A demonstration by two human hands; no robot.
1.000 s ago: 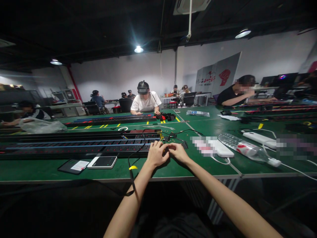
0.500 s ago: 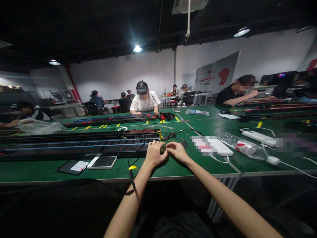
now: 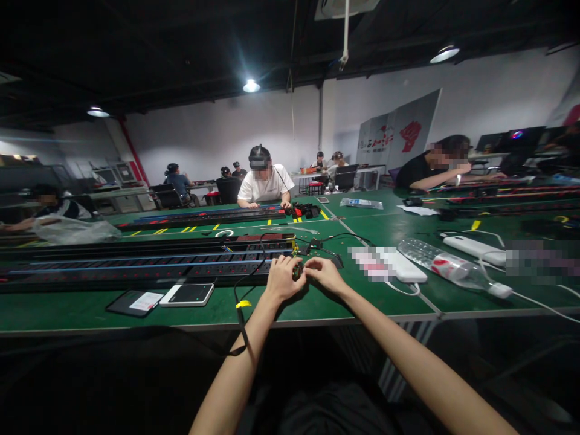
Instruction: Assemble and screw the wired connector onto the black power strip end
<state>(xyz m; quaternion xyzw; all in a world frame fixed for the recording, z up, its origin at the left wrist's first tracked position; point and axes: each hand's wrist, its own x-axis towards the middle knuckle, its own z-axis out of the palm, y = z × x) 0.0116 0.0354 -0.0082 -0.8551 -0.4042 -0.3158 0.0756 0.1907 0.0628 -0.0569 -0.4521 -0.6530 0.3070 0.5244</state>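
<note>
My left hand (image 3: 281, 279) and my right hand (image 3: 324, 275) meet fingertip to fingertip over the green table (image 3: 317, 305), both pinched around a small dark part (image 3: 298, 270) at the right end of a long black power strip (image 3: 136, 266). The part is mostly hidden by my fingers. Thin black wires (image 3: 326, 241) run off behind my hands, and a black cable with a yellow tag (image 3: 243, 304) hangs over the table's front edge.
A white device (image 3: 187, 294) and a dark phone (image 3: 133, 302) lie to the left. To the right lie a white power bank (image 3: 401, 269), a plastic water bottle (image 3: 446, 266) and another white power bank (image 3: 475, 249). Other people sit at tables behind.
My hands have stayed together at the strip's end with small finger movements. The view has shifted slightly.
</note>
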